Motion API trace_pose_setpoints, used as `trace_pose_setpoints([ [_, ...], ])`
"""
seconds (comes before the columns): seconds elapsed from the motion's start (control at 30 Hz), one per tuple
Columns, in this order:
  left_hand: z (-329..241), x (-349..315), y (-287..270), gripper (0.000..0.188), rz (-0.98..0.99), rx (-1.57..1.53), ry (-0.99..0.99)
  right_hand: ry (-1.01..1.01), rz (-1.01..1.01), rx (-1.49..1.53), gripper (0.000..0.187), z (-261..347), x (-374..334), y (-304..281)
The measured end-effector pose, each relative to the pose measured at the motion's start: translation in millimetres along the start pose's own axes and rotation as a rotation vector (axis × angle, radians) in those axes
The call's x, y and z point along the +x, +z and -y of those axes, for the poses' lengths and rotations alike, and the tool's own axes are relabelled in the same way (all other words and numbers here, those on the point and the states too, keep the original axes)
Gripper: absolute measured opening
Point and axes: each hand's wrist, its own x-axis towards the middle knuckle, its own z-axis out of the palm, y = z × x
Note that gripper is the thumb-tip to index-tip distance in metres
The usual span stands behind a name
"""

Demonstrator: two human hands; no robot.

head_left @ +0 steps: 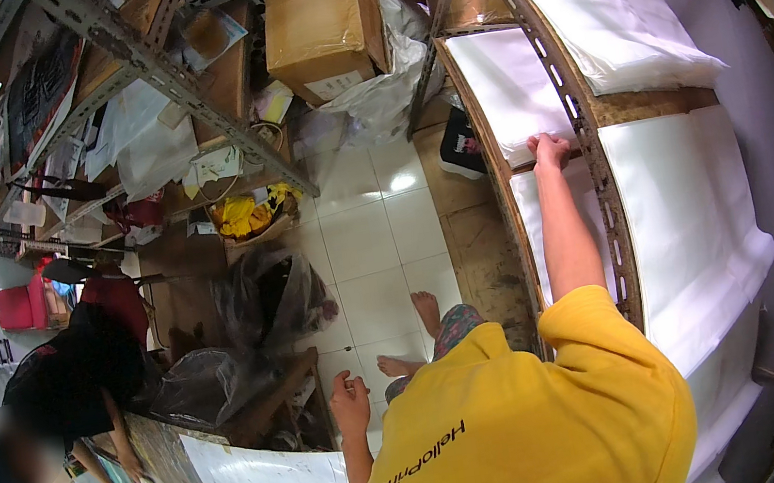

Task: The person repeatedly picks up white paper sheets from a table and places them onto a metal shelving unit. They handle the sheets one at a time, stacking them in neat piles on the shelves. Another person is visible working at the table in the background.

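My right arm reaches forward to the metal rack, and my right hand [549, 150] is closed at the near edge of a stack of white sheets [512, 93]. Its fingers curl over the edge; how many sheets are between them does not show. A second white stack [588, 205] lies on the same shelf, partly behind my forearm. My left hand [349, 401] hangs low at my left side over the floor, fingers loosely bent and apart, with nothing in it.
Larger white sheet stacks [686, 212] lie along the rack's right side. Cardboard boxes [320, 26] and plastic bags stand ahead. A cluttered metal shelf [161, 85] is at the left. A person in black [73, 380] leans over a worktable at the lower left. Tiled floor [357, 236] lies between.
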Motion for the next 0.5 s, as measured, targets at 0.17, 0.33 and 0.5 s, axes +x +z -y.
trace_pose_setpoints([
  [0.17, 17, -25, -11, 0.028, -0.027, 0.011, -0.006, 0.008, 0.071, -0.114, 0.014, -16, 10, 9],
  [0.33, 52, -48, -11, 0.029, -0.151, -0.092, -0.073, -0.144, 0.240, -0.162, 0.027, -43, 5, -16],
  [0.5, 12, -82, -80, 0.029, -0.267, -0.208, 0.095, -0.096, 0.562, -0.153, 0.019, -63, -67, -61],
])
